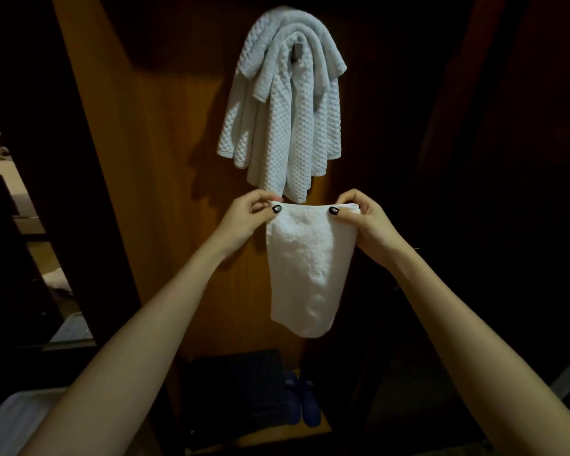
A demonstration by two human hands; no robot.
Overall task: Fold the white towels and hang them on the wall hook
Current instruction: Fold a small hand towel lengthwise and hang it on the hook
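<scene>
A folded white towel [306,268] hangs down in front of me, held by its top edge. My left hand [247,218] pinches the top left corner and my right hand [362,218] pinches the top right corner. Just above them, several waffle-textured white towels [283,113] are draped over a grey metal wall hook [297,49] on the wooden panel [165,166]. The held towel's top edge is just below the lowest tips of the hanging towels.
The room is dim. A pair of blue slippers [301,401] and a dark mat [241,386] lie on the floor below. A dark shelf unit [23,245] stands at the left, and a pale surface [14,419] sits at the bottom left.
</scene>
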